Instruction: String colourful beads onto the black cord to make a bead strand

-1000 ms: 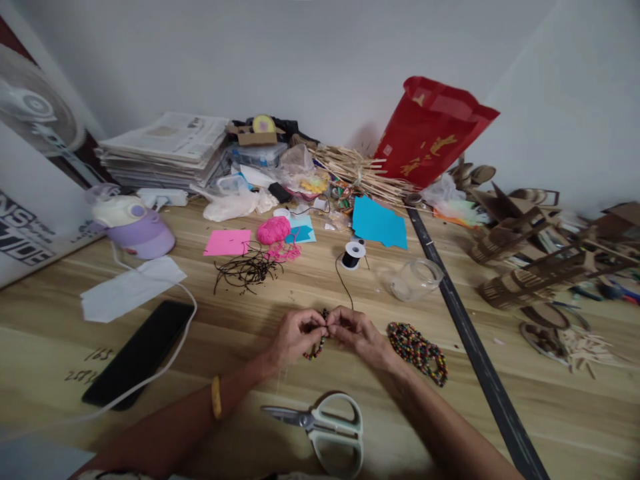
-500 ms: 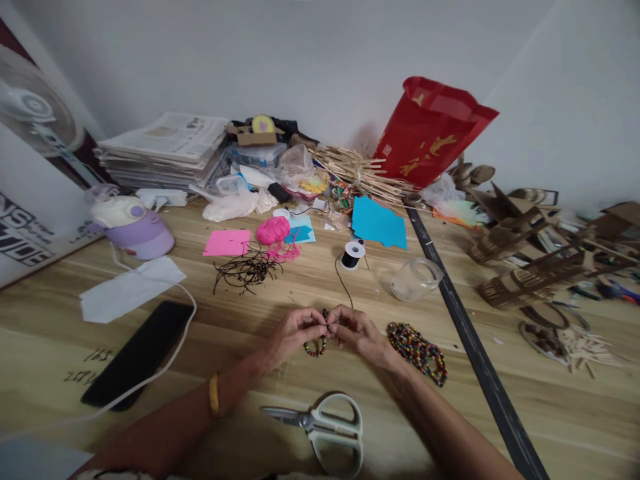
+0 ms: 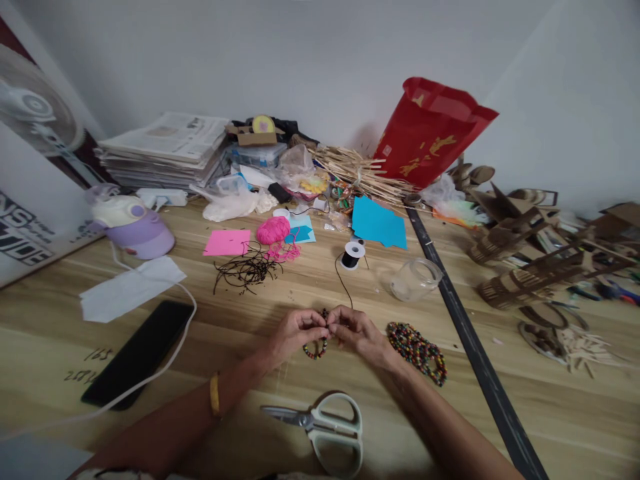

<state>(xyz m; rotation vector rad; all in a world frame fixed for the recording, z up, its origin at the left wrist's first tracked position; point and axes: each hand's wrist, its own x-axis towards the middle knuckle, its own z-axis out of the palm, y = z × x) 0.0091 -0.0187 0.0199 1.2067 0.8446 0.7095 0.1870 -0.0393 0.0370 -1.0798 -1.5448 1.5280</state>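
My left hand (image 3: 301,331) and my right hand (image 3: 356,331) meet over the middle of the table, fingertips pinched together. Between and below them hangs a small bracelet of multicoloured beads (image 3: 315,353), its upper part hidden by the fingers. Dark cord seems to be in both pinches, though its ends are too small to make out. From behind the right hand a black cord (image 3: 345,290) runs back to an upright spool (image 3: 353,255). A pile of beaded strands (image 3: 417,353) lies just right of my right hand. Scissors (image 3: 320,427) rest between my forearms.
A black phone (image 3: 140,353) and a white cable lie at left. Cut black cord pieces (image 3: 247,268), pink yarn (image 3: 273,230) and a clear jar (image 3: 416,280) sit beyond the hands. A dark strip (image 3: 470,340) crosses the table; wooden models (image 3: 537,277) stand right of it.
Both hands stay in nearly the same place. The fingertips have drawn slightly closer together, and the bracelet beneath them has shifted very little.
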